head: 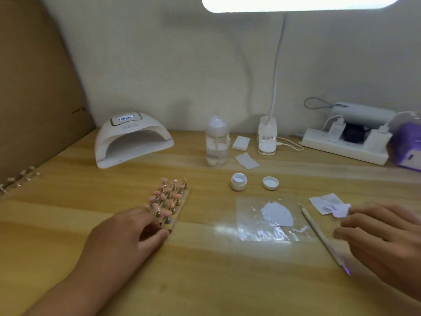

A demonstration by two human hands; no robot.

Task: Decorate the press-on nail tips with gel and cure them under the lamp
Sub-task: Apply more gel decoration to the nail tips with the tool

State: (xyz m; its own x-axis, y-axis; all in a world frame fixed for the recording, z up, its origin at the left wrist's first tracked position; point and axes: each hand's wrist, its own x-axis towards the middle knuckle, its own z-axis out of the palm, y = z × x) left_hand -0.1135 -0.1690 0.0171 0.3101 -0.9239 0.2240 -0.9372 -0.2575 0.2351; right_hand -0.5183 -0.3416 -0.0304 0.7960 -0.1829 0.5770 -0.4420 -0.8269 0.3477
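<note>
Judging progress: gel is laid out. The pot [238, 181] stands open with its lid [270, 183] beside it, and a pale smear sits on the palette [266, 218]. The pink tips [167, 195] stand on their pegs, but whether they carry gel is too small to tell.
Left to do: nothing shows inside the lamp [132, 140], though its display is lit, so I judge curing of this batch is not yet done.
Left hand [134, 231]: grips the near end of the rack [182, 199], fingers curled over the front pegs and thumb at the near corner.
Right hand [382, 242]: hovers right of the palette with fingers loosely bent and spread, holding nothing. It is blurred.
Rack: lies flat on the tabletop [205, 270] left of the palette, apart from it, its far end pointing toward the lamp.
Lamp: behind and far left of the palette, well apart from the rack.
Brush [319, 233]: lies just right of the palette. Its near end, tinted purple, is beside the right hand, and no fingers are round it.
Wipe [328, 202]: right of the palette, behind the brush, near the right fingertips.
Next move, as a guess: either the brush is picked up for more gel, or the rack is slid to the lamp. The tips perch loosely, so a jolt could knock them.
</note>
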